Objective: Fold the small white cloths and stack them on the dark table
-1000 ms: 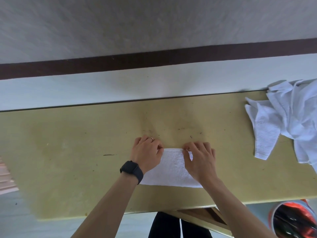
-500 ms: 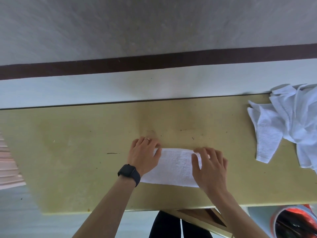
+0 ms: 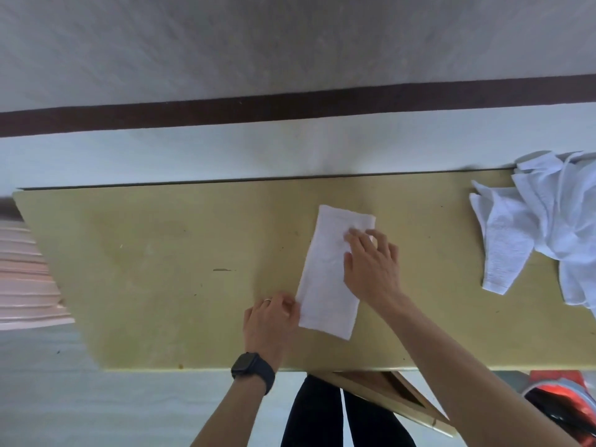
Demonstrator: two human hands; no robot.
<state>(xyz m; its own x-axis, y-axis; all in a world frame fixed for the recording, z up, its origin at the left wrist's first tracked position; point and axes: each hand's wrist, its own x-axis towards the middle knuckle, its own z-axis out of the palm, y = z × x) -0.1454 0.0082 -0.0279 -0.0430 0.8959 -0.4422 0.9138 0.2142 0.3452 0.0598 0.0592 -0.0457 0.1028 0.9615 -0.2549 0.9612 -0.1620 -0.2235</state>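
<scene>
The white cloth [image 3: 325,285] is already a long strip, lying slantwise on the yellowish table [image 3: 161,269] between the 2 hands. The right hand [image 3: 371,269] rests flat on its far half, fingers loosely spread. The left hand [image 3: 269,321] pinches the near-left edge with curled fingers. Probably the clean way to halve it: pin the middle with the right, bring the near end up to the far end, match corners, then smooth. The unfolded pile [image 3: 548,221] sits well off to the right of the right hand.

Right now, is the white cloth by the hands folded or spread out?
Folded: the cloth lies flat as a narrow, straight-edged strip, with the right hand resting on it.
</scene>
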